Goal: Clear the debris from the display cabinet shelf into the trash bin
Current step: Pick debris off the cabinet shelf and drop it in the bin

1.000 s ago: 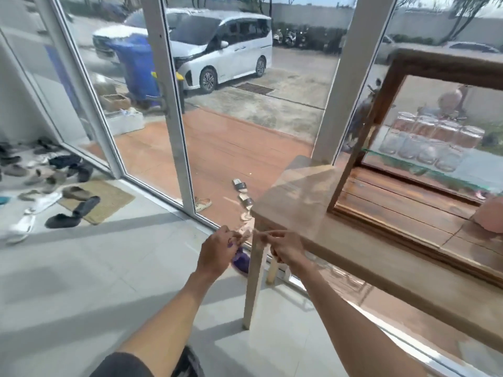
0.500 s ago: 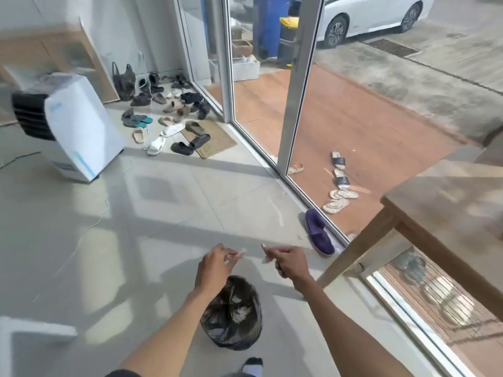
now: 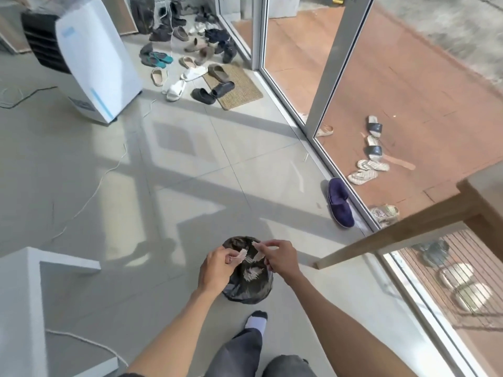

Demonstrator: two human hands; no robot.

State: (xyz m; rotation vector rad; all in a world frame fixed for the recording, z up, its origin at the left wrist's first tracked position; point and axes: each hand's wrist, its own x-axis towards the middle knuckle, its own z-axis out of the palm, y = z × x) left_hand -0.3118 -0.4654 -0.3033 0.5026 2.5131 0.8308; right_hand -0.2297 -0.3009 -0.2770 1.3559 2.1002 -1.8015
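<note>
Papery debris scraps (image 3: 242,254) are pinched at their edges by left hand (image 3: 217,269) and right hand (image 3: 280,258) fingertips above the black-lined trash bin (image 3: 246,291); judged light, flimsy.

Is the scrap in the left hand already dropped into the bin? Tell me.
No: the left hand pinches a pale scrap above the black-bagged trash bin, not yet released.

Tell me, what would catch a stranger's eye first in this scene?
Probably the two hands low in the middle: the left hand and right hand each pinch a pale scrap over a black-lined trash bin. Next, the heap of shoes by the glass door, beside a white cooler unit.
</note>
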